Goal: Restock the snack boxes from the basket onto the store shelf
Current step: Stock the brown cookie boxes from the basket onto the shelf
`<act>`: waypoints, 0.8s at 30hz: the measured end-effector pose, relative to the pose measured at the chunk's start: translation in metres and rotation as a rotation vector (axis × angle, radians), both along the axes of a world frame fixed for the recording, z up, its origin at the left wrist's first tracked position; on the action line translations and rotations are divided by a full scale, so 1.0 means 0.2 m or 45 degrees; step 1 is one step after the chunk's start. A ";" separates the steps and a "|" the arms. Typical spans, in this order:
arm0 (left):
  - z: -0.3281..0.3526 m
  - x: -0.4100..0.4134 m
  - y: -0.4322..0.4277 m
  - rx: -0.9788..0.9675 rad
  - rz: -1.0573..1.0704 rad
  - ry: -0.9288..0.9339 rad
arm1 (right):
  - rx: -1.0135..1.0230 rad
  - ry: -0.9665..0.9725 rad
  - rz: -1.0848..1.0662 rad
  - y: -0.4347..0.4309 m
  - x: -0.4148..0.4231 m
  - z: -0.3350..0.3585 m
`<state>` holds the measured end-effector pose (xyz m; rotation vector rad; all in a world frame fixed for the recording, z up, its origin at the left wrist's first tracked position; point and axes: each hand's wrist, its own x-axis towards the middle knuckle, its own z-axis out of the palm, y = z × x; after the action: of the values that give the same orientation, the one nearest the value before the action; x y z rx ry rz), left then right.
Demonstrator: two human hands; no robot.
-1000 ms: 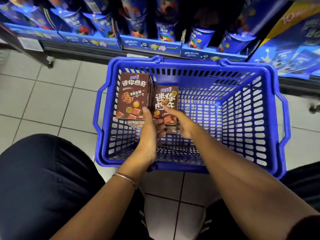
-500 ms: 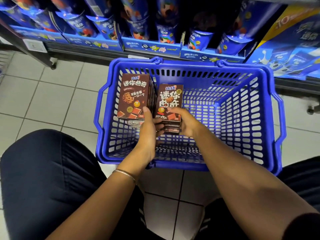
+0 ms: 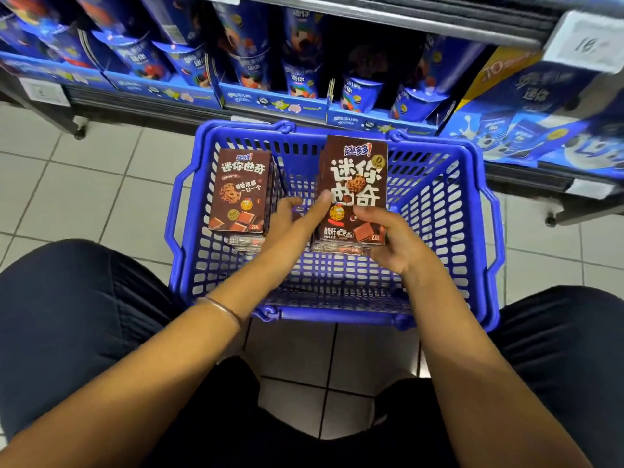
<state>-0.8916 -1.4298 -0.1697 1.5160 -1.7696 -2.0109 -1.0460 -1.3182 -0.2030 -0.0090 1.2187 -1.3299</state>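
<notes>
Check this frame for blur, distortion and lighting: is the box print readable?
Head view: print on the held stack of brown cookie boxes in the right hand is sharp and readable; the left hand is slightly smeared; at the right edge the blue cartons and price tag are motion-blurred. Head view again: wide-angle stretching toward the edges, a dim store shelf, no glare.

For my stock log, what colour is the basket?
The basket is bright blue, clearest in the head view.

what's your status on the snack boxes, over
Right hand grips a stack of brown boxes over the basket. Left hand open, thumb on that stack. Second stack in basket; shelf ahead looks full.
</notes>
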 end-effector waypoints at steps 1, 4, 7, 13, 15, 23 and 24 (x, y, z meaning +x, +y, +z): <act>0.02 -0.01 -0.02 0.042 -0.069 0.023 | -0.032 -0.022 -0.009 0.01 0.01 0.02; 0.04 -0.04 -0.09 0.203 -0.173 0.126 | -0.157 -0.127 -0.071 0.01 0.06 0.08; 0.05 -0.05 -0.12 0.275 -0.187 0.212 | -0.180 -0.129 -0.077 0.00 0.09 0.12; 0.08 -0.07 -0.17 0.415 -0.067 0.369 | -0.225 -0.026 0.048 -0.04 0.11 0.22; 0.11 -0.09 -0.20 0.420 -0.023 0.424 | -0.264 0.003 0.051 -0.06 0.11 0.25; 0.23 -0.12 -0.38 0.424 0.057 0.618 | -0.021 -0.026 -0.538 -0.18 0.11 0.13; 0.25 -0.11 -0.40 0.435 0.077 0.641 | 0.179 0.068 -0.539 -0.20 0.14 0.09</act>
<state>-0.9144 -1.5088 -0.1200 0.9701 -1.2217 -2.4712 -1.0182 -1.3584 -0.1858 0.3318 1.4078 -1.6100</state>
